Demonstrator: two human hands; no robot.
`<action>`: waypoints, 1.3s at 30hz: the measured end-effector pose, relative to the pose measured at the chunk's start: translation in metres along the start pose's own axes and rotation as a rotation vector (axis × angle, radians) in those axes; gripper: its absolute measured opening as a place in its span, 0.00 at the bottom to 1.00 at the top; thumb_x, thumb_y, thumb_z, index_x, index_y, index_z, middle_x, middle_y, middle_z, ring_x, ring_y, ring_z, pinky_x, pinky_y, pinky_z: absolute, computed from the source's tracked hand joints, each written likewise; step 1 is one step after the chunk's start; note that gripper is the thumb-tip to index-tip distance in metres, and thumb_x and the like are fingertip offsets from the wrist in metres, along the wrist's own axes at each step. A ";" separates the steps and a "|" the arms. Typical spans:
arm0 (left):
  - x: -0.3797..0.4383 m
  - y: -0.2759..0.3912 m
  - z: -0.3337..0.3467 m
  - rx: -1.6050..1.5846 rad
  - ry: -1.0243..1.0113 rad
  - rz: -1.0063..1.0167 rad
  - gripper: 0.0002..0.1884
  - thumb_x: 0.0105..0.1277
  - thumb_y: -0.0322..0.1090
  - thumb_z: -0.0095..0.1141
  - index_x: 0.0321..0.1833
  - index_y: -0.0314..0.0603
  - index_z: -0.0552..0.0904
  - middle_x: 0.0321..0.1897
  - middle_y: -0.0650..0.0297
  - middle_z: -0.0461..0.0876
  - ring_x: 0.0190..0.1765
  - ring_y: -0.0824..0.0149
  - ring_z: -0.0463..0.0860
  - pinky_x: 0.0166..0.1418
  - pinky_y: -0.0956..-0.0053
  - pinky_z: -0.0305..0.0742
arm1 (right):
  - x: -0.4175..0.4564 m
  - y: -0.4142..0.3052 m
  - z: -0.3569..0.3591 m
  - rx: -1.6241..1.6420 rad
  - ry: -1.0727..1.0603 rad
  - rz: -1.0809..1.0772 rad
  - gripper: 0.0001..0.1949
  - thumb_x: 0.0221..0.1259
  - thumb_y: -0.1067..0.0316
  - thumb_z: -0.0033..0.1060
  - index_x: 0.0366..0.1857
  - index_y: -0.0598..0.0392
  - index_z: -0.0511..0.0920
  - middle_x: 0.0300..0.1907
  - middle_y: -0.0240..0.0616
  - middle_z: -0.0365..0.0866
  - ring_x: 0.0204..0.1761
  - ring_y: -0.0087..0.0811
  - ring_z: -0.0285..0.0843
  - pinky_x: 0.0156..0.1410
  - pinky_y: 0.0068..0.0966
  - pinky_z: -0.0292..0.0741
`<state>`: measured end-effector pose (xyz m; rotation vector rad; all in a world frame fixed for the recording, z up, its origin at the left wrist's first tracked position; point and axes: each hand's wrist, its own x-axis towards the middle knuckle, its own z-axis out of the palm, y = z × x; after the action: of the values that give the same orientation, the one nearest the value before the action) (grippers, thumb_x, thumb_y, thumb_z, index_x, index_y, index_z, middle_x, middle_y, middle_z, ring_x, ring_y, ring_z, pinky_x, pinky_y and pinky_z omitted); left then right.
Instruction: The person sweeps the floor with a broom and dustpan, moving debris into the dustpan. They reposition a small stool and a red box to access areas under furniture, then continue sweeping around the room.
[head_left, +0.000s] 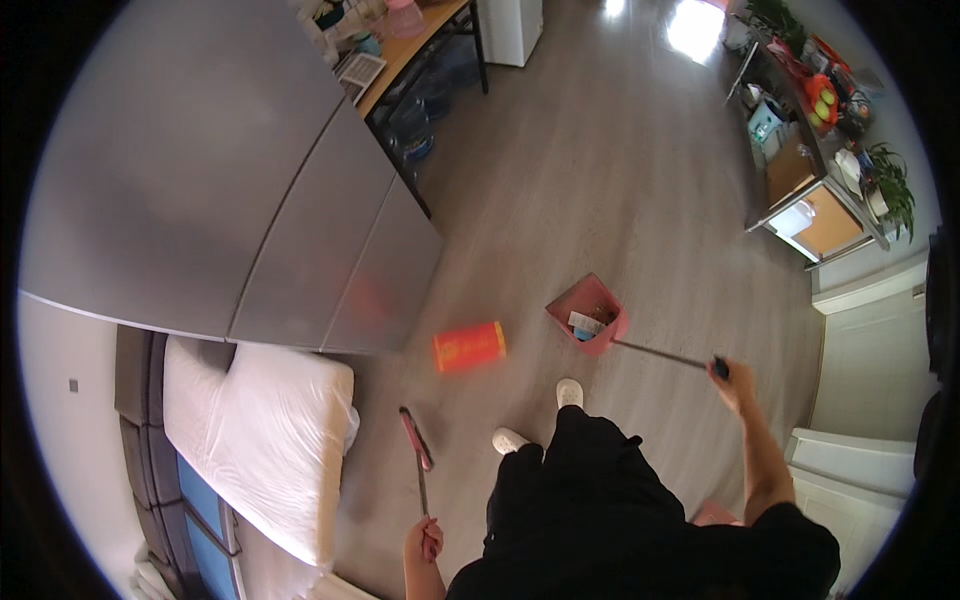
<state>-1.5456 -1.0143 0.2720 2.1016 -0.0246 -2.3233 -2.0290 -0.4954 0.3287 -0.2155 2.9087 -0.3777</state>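
Observation:
My left hand grips the handle of a broom with a pink head and dark bristles. The broom head is low, left of my feet. My right hand is closed around the dark-tipped handle of a long-handled pink dustpan. Inside the pan lie a pale piece with writing, something light blue and some dark debris. A red box-like thing with yellow ends, slightly blurred, is left of the dustpan, in front of my feet; neither hand touches it.
A tall grey refrigerator-like cabinet stands at left, near a plastic-wrapped mattress with a sofa behind it. A wooden-topped table has large water bottles beneath it. A metal-framed shelf with plants and fruit lines the right wall.

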 end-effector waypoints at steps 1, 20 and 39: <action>0.004 0.010 0.001 0.010 0.005 -0.045 0.11 0.73 0.36 0.51 0.37 0.34 0.73 0.18 0.68 0.70 0.19 0.76 0.70 0.21 0.84 0.69 | -0.027 0.001 0.010 0.023 0.001 0.124 0.19 0.62 0.50 0.61 0.30 0.59 0.80 0.19 0.46 0.76 0.19 0.41 0.70 0.30 0.35 0.68; 0.013 0.117 0.137 0.044 -0.044 -0.135 0.16 0.73 0.36 0.47 0.31 0.29 0.72 0.16 0.65 0.71 0.19 0.73 0.74 0.23 0.83 0.76 | 0.023 -0.014 0.039 0.589 0.307 0.579 0.11 0.59 0.56 0.67 0.34 0.53 0.83 0.20 0.29 0.74 0.24 0.20 0.67 0.32 0.23 0.68; 0.088 0.083 0.199 -0.163 -0.190 0.024 0.08 0.70 0.31 0.48 0.32 0.35 0.70 0.18 0.68 0.70 0.19 0.76 0.73 0.21 0.85 0.73 | 0.096 0.025 0.018 0.578 0.321 0.578 0.13 0.64 0.56 0.64 0.39 0.55 0.83 0.29 0.21 0.77 0.28 0.19 0.70 0.35 0.19 0.71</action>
<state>-1.7528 -1.0974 0.2063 1.7933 0.1329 -2.4108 -2.1210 -0.4916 0.2878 0.8120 2.8100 -1.1800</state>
